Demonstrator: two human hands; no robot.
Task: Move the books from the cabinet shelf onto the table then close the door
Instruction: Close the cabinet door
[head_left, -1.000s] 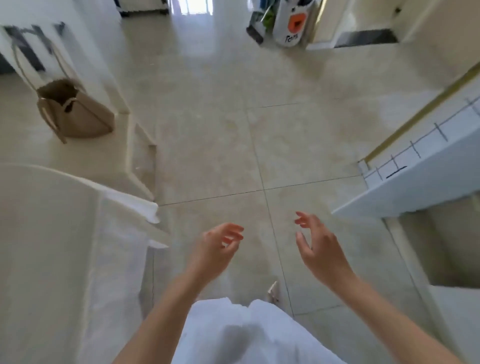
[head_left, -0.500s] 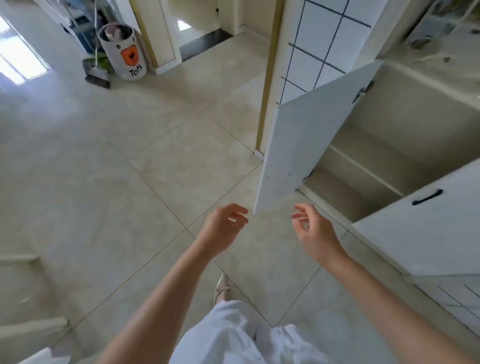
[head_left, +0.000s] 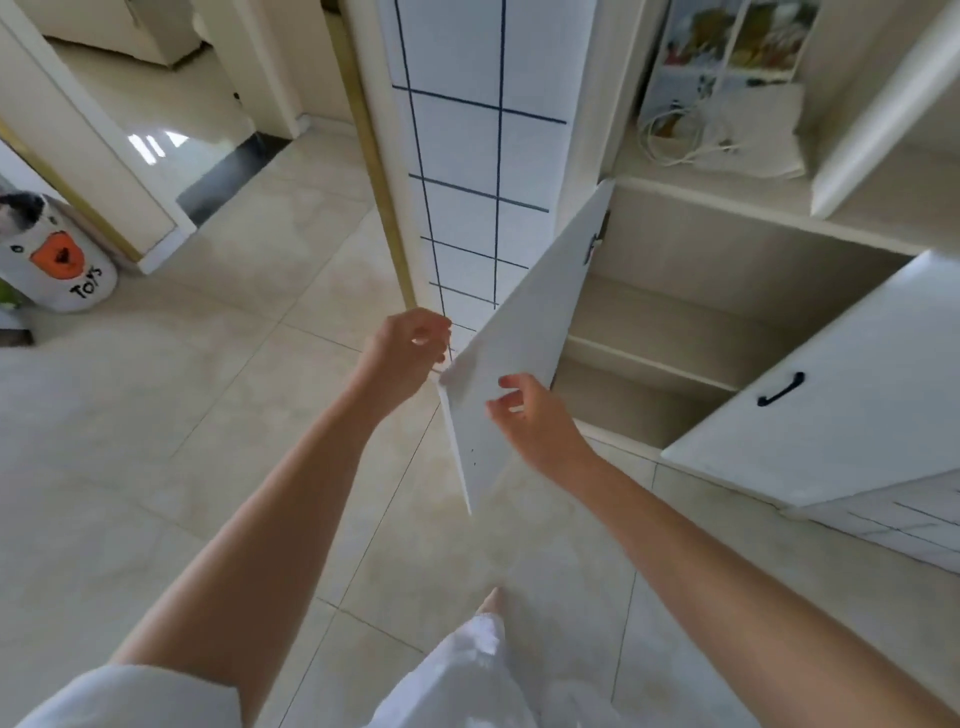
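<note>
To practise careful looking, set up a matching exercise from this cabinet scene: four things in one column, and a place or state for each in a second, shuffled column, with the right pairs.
Things:
1. open cabinet door
2. toy bin
3. black handle
4. white cable

Places or states:
A. on the closed white door at the right
B. swung out, between the left hand and the right hand
C. lying on the countertop above the cabinet
D. standing on the floor at far left, marked TOYS

Pairs: 1-B, 2-D, 3-A, 4-C
</note>
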